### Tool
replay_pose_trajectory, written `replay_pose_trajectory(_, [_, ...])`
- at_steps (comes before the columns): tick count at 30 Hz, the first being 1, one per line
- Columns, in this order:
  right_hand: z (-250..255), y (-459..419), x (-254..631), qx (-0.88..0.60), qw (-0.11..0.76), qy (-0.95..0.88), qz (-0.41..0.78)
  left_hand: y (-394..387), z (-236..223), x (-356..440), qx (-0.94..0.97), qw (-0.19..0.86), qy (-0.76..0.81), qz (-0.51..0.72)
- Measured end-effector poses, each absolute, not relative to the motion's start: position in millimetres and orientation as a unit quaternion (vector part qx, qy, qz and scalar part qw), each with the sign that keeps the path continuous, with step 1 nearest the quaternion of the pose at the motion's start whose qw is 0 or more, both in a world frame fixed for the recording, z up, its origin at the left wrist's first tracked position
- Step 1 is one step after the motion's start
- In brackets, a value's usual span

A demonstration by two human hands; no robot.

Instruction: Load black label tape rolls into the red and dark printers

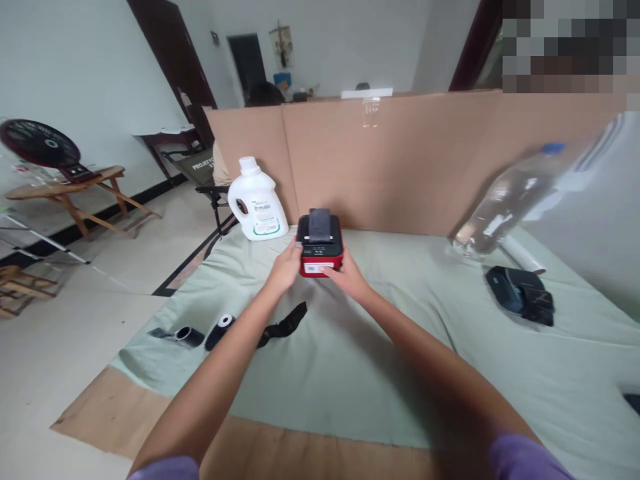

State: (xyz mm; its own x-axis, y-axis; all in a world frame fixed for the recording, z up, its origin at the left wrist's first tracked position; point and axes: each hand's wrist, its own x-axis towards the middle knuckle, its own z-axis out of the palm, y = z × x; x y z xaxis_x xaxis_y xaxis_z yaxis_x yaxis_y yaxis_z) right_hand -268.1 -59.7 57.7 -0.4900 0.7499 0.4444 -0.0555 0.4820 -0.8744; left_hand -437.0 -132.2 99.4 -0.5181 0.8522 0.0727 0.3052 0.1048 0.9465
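Both hands hold a small red and black printer (pixel 321 245) out in front of me above the green cloth. A dark strip (pixel 320 225) lies across its top, and a white label shows on its red near side. My left hand (pixel 287 267) is closed on the left side. My right hand (pixel 349 275) grips the right side, with the thumb on the label. Nearer to me, left of centre, a black roll with a white core (pixel 220 331), a hollow black roll (pixel 188 337) and a loose black strip (pixel 287 323) lie on the cloth, partly behind my left forearm.
A white jug (pixel 260 203) stands behind on the left, before an upright cardboard panel (pixel 375 167). A large clear bottle with a blue cap (pixel 515 200) leans at the right. A black device (pixel 520 295) lies on the green cloth (pixel 350 380). A fan (pixel 43 145) stands on a wooden stool.
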Motion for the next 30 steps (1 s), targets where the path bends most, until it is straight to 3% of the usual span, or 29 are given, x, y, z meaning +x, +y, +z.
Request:
replay_pose_trajectory(5, [44,-88,-154,-0.342,0.48,-0.722,0.363,-145,86,-327,0.547,0.235,0.689,0.414])
replay_pose_trajectory(9, [22,-114,-112,-0.405,0.478,-0.697,0.349,-157,77,-283,0.581,0.219,0.706,0.341])
replay_pose_trajectory(14, [8,-122,-105,-0.395,0.493,-0.688,0.358,-162,76,-273,0.594,0.189,0.733,0.274])
replay_pose_trajectory(30, [6,-129,-108,-0.414,0.471,-0.72,0.297,-171,76,-287,0.604,0.163,0.732,0.269])
